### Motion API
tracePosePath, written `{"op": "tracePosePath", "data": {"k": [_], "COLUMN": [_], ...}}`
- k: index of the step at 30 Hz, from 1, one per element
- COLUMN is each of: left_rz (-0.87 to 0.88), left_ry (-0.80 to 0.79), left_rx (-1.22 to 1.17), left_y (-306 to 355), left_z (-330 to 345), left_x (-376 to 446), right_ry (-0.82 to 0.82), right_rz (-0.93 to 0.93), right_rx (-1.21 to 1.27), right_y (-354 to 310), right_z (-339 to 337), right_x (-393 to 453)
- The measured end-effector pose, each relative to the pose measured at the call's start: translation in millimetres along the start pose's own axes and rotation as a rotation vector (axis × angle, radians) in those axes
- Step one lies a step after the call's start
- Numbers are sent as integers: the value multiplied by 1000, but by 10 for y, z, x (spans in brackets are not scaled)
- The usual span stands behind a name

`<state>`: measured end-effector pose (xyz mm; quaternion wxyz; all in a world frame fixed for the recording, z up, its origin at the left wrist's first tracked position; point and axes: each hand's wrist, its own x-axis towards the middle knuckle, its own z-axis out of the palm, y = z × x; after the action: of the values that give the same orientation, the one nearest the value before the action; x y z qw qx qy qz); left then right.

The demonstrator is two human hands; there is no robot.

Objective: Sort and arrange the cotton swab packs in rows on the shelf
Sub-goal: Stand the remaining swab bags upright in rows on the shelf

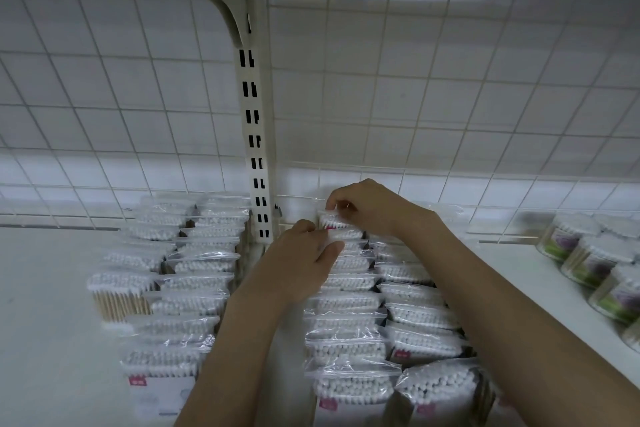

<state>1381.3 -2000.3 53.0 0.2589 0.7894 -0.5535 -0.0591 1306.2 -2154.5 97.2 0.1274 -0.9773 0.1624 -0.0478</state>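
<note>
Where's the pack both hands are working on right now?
The pack stands at the back of its row, right of the slotted post, by the wire grid. The right hand pinches its top; the left hand touches its front.

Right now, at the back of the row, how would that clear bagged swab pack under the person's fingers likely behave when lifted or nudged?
The swab pack is thin crinkled plastic, so it probably flexes and feels slick. Filled with cotton swabs, it likely weighs little. Standing on edge against its neighbours, it could tip once the right hand pinching its top and the left hand beside it let go.
</note>
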Motion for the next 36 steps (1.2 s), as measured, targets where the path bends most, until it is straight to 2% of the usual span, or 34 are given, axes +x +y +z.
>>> {"op": "tracePosePath", "data": {"k": [10,21,28,36], "left_rz": [-30,-101,-131,-93], "left_ry": [-87,-159,-56,98], "left_rx": [37,19,51,111], "left_y": [29,78,241,298], "left_z": [40,-100,-331,-444], "left_x": [65,54,-392,-992], "right_ry": [-75,-34,37,144], "right_rz": [16,80,112,90], "right_rx": [21,-68,-25,98], "right_y": [50,-27,-344,-806], "right_z": [-40,-240,-393,-41], "right_x": [10,-250,-782,-1292]}}
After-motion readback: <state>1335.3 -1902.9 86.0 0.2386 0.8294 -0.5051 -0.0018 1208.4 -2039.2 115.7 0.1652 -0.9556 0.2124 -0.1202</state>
